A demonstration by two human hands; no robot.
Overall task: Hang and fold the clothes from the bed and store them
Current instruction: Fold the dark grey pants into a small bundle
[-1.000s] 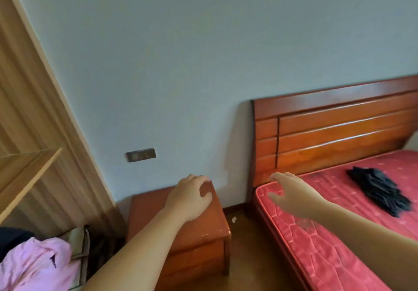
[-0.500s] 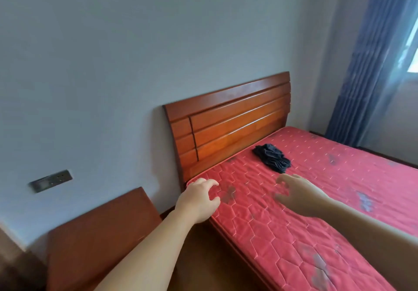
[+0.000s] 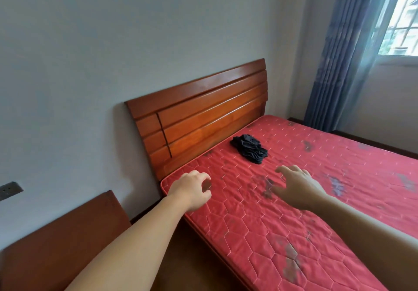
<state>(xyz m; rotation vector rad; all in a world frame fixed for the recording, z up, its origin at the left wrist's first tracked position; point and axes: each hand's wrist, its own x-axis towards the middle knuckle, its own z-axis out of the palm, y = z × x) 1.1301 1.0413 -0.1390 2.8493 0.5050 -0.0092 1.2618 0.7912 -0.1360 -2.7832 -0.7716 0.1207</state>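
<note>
A crumpled black garment (image 3: pixel 249 147) lies on the red quilted mattress (image 3: pixel 282 234), close to the wooden headboard (image 3: pixel 203 114). My left hand (image 3: pixel 192 190) hovers over the mattress's near corner with loosely curled fingers and holds nothing. My right hand (image 3: pixel 296 185) reaches over the mattress with fingers spread, a short way in front of the black garment and apart from it. Both hands are empty.
A wooden nightstand (image 3: pixel 61 241) stands at the lower left beside the bed. A wall socket (image 3: pixel 9 190) sits on the grey wall at the left. Blue curtains (image 3: pixel 339 53) and a window (image 3: pixel 402 19) are at the far right.
The view has swung right from the wardrobe and nightstand to the bed. Both hands have moved from above the nightstand and bed edge to over the mattress, nearer the black garment.
</note>
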